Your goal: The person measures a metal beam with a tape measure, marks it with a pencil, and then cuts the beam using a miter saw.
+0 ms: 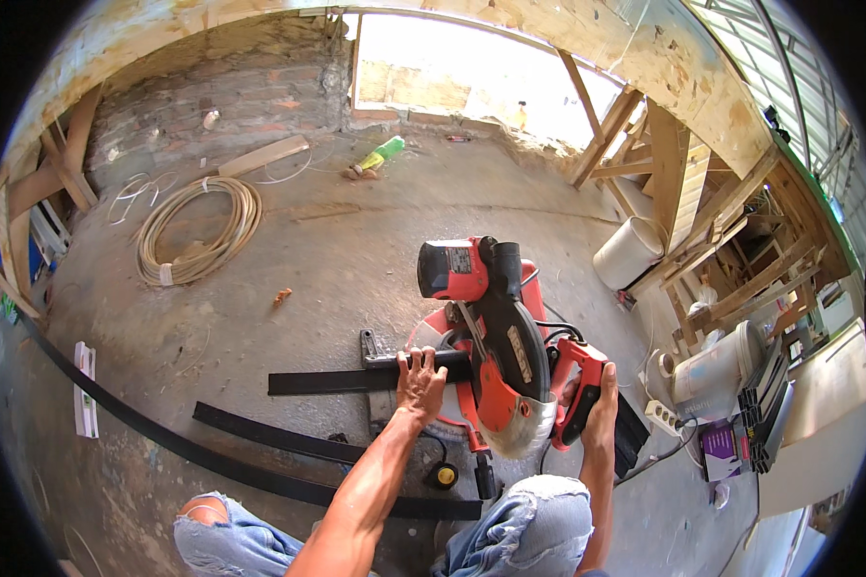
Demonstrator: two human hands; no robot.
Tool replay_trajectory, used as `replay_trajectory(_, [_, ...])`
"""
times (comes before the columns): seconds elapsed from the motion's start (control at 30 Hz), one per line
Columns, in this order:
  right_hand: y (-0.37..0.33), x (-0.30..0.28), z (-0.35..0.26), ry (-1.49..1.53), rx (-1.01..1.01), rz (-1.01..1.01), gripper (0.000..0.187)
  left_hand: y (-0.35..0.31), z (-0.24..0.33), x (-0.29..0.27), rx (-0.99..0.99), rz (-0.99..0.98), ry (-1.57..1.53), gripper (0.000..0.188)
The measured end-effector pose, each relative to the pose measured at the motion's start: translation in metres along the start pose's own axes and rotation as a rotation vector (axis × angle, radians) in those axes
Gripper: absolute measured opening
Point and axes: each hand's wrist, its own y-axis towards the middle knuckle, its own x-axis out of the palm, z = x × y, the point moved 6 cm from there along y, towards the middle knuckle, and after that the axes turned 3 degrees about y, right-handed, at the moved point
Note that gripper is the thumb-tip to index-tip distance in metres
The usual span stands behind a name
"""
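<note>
A red and black miter saw sits on the concrete floor in front of me, its silver lower guard close to my knees. A flat black bar lies across the saw's base against the fence and sticks out to the left. My left hand presses it there, fingers curled over the bar and the fence, just left of the blade housing. My right hand is wrapped round the saw's red handle; the fingertips are partly hidden behind it. Where the bar meets the blade is covered by the housing.
Two longer black strips lie on the floor at left, reaching under my left forearm. A yellow and black tape measure rests near the saw. Beyond are a coiled hose and a green bottle. Right: a power strip, buckets and timber.
</note>
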Motion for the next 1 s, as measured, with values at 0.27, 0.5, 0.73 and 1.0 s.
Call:
replay_trajectory(0.27, [-0.009, -0.002, 0.014, -0.002, -0.015, 0.021, 0.078, -0.002, -0.002, -0.004, -0.005, -0.001, 0.006, 0.022])
replay_trajectory(0.5, [-0.017, -0.008, 0.040, 0.113, -0.059, -0.038, 0.071, -0.002, 0.000, -0.005, -0.006, 0.004, 0.019, 0.022])
replay_trajectory(0.73, [-0.011, -0.003, 0.017, 0.050, -0.035, -0.013, 0.073, -0.001, -0.003, 0.005, -0.001, 0.040, 0.003, 0.029])
replay_trajectory(1.0, [0.039, 0.023, -0.055, -0.013, 0.076, -0.047, 0.076, 0.002, 0.000, 0.002, 0.004, 0.038, -0.022, 0.023])
